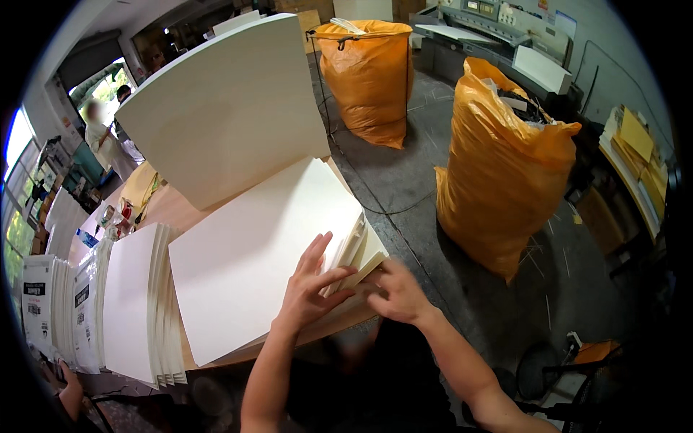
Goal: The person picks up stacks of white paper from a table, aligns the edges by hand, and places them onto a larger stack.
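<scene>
A stack of large white boards point(260, 260) lies on the table in front of me, its layered edges fanned at the near right corner. My left hand point(310, 289) rests at that corner, its fingers stretched over the top board and its thumb reaching toward the edges. Close beside it, my right hand point(398, 292) has its fingers curled at the loose board edges point(369, 268), seemingly pinching them. Motion blurs it a little, and its fingertips are partly hidden.
A tall white panel point(238, 108) stands behind the stack. More white boards point(133, 303) and wrapped packs point(86, 303) line the left. Orange sacks point(498, 173) stand on the floor point(404, 195) to the right. Another person's hand point(70, 390) shows at lower left; people point(108, 137) stand far left.
</scene>
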`<state>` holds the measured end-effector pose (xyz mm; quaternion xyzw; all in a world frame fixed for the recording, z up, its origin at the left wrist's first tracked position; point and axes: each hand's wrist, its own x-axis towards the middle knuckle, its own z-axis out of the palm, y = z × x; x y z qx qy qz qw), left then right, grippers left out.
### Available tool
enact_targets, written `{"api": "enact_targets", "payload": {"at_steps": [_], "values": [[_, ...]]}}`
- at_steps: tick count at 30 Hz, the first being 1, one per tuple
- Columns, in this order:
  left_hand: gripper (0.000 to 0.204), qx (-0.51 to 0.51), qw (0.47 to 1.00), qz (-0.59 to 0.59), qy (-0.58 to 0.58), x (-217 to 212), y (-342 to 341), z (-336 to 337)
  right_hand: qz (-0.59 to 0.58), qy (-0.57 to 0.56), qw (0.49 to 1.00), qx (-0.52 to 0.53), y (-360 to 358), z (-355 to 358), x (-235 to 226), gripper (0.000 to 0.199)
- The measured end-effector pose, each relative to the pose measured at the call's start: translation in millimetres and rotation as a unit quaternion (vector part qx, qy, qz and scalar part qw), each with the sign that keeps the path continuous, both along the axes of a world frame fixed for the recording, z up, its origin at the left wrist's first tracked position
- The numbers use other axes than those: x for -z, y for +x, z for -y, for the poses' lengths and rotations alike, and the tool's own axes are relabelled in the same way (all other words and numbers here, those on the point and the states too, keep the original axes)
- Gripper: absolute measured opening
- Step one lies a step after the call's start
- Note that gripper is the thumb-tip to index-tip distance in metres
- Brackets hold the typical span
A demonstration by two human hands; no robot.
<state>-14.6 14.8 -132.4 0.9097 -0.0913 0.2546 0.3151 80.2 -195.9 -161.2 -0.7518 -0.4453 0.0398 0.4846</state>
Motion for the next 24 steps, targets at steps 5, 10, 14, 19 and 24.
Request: {"api": "enact_targets", "payload": {"at_steps": [5, 10, 14, 19, 24], "values": [[0.075, 0.055, 0.978, 0.015, 0.199, 6.8, -1.0, 7.1, -0.01, 0.011, 0.999, -0.043, -0.2, 0.3, 23.8, 0.043], [0.08, 0.016, 0.984, -0.014, 0.179, 6.7, 1.6, 2.3, 0.003, -0.026, 0.998, -0.05, 1.6, -0.3, 19.3, 0.043], [0.071, -0.015, 0.984, -0.062, 0.164, 2.1, 7.4, 4.2, -0.03, -0.015, 0.998, -0.05, 3.7, 1.3, 16.2, 0.036], [0.069, -0.015, 0.981, -0.019, 0.193, 10.0, 6.1, -2.2, -0.06, 0.036, 0.99, 0.121, 2.2, 17.5, 17.5, 0.02], [0.067, -0.017, 0.988, -0.041, 0.146, 7.2, 7.3, 9.9, -0.003, -0.158, 0.978, 0.133, 31.2, 42.4, 20.6, 0.041]]}}
